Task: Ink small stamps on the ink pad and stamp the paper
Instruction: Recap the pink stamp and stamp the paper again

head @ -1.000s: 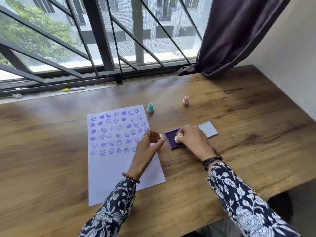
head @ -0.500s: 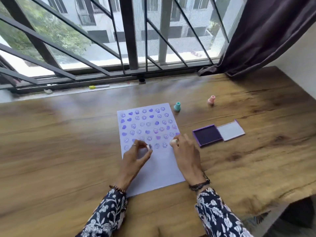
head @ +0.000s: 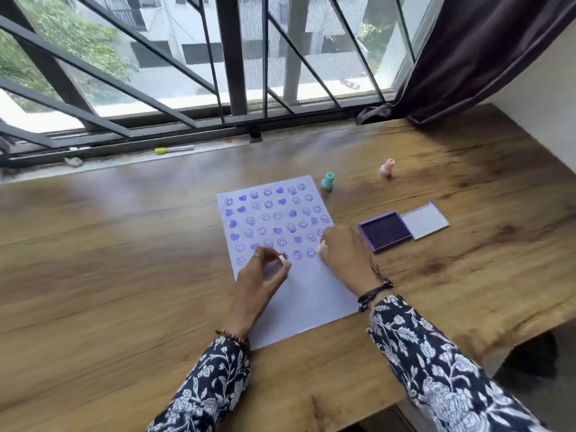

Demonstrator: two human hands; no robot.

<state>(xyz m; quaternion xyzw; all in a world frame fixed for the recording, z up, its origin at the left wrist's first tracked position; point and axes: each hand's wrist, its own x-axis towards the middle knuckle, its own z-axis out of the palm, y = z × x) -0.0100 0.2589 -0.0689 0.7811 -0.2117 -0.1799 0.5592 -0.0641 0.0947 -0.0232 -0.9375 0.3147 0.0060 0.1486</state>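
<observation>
I see my left hand (head: 261,277) curled, thumb and fingertips pinched together, wrist bent outward; my right hand (head: 344,252) is palm down, fingers tucked in a close grip, both forearms reaching forward in patterned sleeves

Around the paper (head: 280,244) the table (head: 109,275) lies bare to the left and toward the near edge, so a hand can pass there freely. To the paper's right the open ink pad (head: 385,230) with its lid (head: 425,220) blocks the way. Beyond its far right corner stand a teal stamp (head: 327,181) and, farther right, a pink stamp (head: 387,167), with bare wood between them.
</observation>
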